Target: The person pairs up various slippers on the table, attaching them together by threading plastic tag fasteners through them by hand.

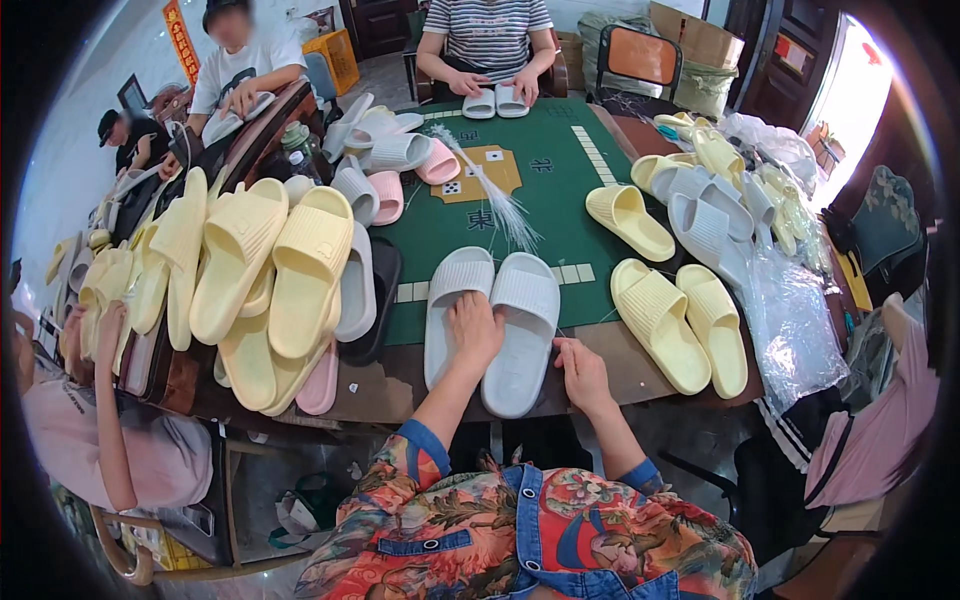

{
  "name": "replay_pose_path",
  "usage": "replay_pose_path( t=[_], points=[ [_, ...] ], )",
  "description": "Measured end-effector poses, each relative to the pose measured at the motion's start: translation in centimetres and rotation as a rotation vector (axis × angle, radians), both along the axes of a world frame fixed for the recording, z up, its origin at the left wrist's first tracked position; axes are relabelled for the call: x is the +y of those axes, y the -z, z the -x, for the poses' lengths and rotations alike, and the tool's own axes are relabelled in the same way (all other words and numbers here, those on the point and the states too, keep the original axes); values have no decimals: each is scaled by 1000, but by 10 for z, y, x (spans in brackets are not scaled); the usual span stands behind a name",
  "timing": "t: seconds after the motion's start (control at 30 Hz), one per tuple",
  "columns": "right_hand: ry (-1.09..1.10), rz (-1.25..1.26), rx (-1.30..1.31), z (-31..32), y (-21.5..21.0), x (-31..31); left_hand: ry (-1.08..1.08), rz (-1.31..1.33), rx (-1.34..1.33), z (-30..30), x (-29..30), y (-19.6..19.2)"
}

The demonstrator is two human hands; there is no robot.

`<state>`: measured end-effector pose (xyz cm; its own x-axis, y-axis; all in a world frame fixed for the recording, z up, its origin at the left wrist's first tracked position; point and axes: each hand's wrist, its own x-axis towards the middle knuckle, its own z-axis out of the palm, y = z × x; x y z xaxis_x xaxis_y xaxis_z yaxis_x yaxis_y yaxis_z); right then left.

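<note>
Two light grey slide slippers lie side by side before me, toes away, at the near edge of the green table. My left hand (476,330) reaches into the left grey slipper (462,268), its fingertips partly hidden at the strap it grips. Just beyond the heel side of the right grey slipper (520,365), my right hand (583,375) has its fingers curled together; what they pinch, if anything, is too small to make out. A bundle of thin white strands (490,190) stretches across the table towards the slippers' toes.
Yellow slippers (312,265) pile up on the left, with pink and grey ones among them. More yellow slippers (660,320) stand at right, beside clear plastic bags (795,335). Across the table, a person handles white slippers (495,100); other people sit at left and right.
</note>
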<state>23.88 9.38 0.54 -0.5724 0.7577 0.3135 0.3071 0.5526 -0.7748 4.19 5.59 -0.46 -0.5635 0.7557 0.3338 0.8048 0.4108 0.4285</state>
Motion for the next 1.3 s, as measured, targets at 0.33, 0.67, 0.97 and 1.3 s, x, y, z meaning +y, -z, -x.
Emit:
replay_pose_path(
  t=[0.33,0.67,0.97,1.3],
  points=[
    [203,782,874,-20,18,22,169,-247,31,-1,-35,-19],
    [106,674,759,-13,23,24,171,-154,-18,-2,-61,-23],
    [147,603,757,-11,23,21,312,-539,220,-1,-156,-175],
    [49,643,689,-17,20,19,-424,-764,669,241,-283,-321]
  ],
)
